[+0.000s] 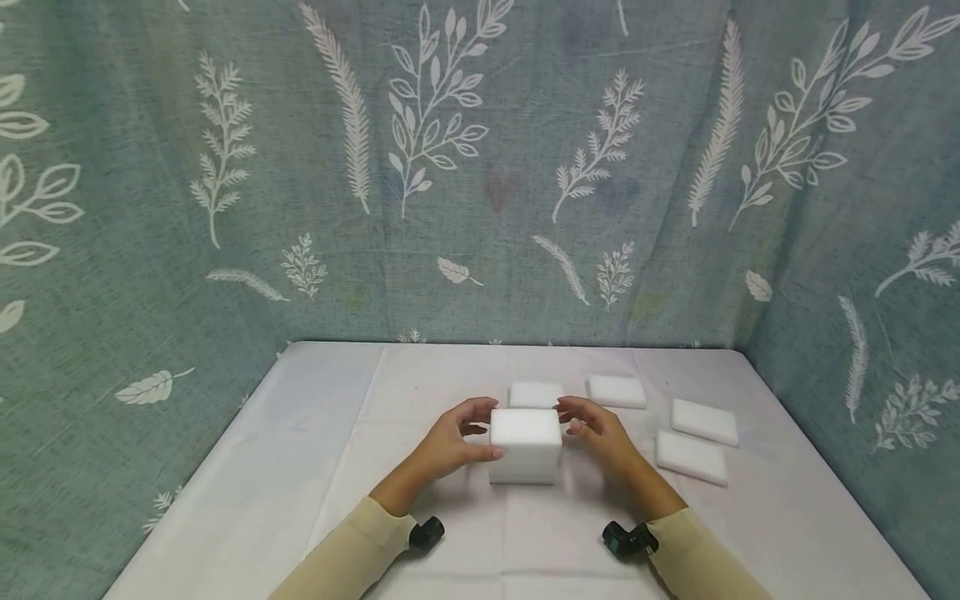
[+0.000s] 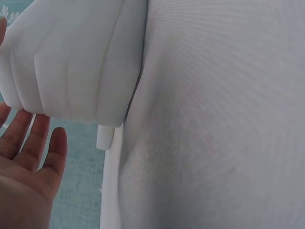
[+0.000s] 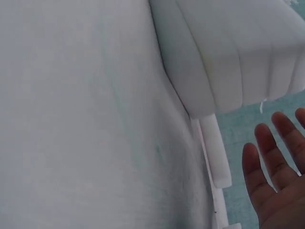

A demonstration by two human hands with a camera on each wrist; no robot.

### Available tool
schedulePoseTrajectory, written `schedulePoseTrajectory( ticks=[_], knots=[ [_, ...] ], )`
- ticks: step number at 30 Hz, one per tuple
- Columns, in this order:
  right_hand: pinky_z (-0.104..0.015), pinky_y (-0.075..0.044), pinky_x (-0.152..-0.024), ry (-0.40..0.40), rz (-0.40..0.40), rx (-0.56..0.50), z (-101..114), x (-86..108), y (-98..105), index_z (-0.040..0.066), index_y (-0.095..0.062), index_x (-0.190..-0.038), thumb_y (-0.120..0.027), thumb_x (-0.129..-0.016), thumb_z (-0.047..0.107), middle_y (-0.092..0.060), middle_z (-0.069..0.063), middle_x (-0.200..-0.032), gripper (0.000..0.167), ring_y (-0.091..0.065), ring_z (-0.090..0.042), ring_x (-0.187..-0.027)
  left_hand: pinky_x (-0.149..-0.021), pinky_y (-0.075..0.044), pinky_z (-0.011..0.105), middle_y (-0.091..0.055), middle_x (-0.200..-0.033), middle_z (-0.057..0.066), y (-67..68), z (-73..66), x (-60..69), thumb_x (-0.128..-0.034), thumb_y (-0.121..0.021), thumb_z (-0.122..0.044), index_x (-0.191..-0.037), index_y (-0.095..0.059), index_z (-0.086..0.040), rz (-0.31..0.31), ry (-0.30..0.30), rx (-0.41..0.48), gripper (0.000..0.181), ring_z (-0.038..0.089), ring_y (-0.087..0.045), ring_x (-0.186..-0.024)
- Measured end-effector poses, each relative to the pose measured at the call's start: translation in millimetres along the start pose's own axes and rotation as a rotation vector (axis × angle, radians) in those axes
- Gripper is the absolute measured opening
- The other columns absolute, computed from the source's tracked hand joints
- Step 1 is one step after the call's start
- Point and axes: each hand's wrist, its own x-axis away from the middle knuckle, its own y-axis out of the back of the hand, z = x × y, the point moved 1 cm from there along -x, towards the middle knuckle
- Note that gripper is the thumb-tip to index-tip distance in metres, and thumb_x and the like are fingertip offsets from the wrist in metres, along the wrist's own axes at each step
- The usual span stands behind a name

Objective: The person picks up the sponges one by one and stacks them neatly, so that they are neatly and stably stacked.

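In the head view, a neat stack of white foam sponges [image 1: 525, 458] stands at the middle of the table, its layers lined up. My left hand [image 1: 452, 439] is at the stack's left side, thumb along the near corner and fingers towards the far one. In the left wrist view its fingertips [image 2: 40, 120] touch the edge of the sponge stack [image 2: 81, 86], the fingers loosely extended. To the right of the stack is my right hand [image 1: 597, 431], fingers bent near the far right corner. The right wrist view shows those fingers [image 3: 267, 138] spread and apart from the stack [image 3: 224, 71].
One flat white sponge [image 1: 536, 393] lies just behind the stack. Another sponge [image 1: 617, 392] is farther back to the right; two more, an upper sponge [image 1: 705, 421] and a lower sponge [image 1: 692, 457], lie at the right. A leaf-patterned curtain [image 1: 495, 208] surrounds the white-covered table [image 1: 360, 467].
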Motion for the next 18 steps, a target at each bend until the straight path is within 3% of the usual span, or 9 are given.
schedulePoseTrajectory(
  ticks=[4,10,18],
  knots=[
    [-0.053,-0.052,-0.084,-0.008,0.0,0.004,-6.5,-6.8,4.5,-0.017,-0.049,-0.127,-0.045,-0.097,-0.008,-0.056,-0.037,-0.119,0.032,-0.054,-0.054,-0.104,-0.097,-0.046,0.041,-0.061,-0.121,0.004,0.6,-3.3,2.2,-0.0729,-0.087,-0.017,-0.132,-0.055,-0.01,-0.007,-0.003,0.01,0.068,0.021,-0.057,-0.11],
    [-0.058,-0.05,-0.084,-0.043,-0.021,0.031,-35.4,-13.3,13.2,-0.013,-0.052,-0.128,-0.042,-0.1,-0.005,-0.057,-0.035,-0.12,0.031,-0.056,-0.051,-0.106,-0.097,-0.045,0.049,-0.061,-0.121,0.01,-2.8,-1.9,3.0,-0.0777,-0.083,-0.011,-0.13,-0.055,-0.002,-0.012,-0.032,0.077,0.06,0.026,-0.057,-0.112],
    [-0.043,-0.05,-0.091,-0.202,-0.075,0.23,-49.3,-27.8,20.9,0.004,-0.059,-0.13,-0.064,-0.096,0.02,-0.063,-0.011,-0.122,0.038,-0.059,-0.029,-0.111,-0.102,-0.038,0.058,-0.059,-0.124,0.02,-4.1,-3.9,4.3,-0.0773,-0.08,-0.001,-0.132,-0.05,0.008,-0.021,-0.017,0.19,0.063,0.036,-0.053,-0.117]
  ],
)
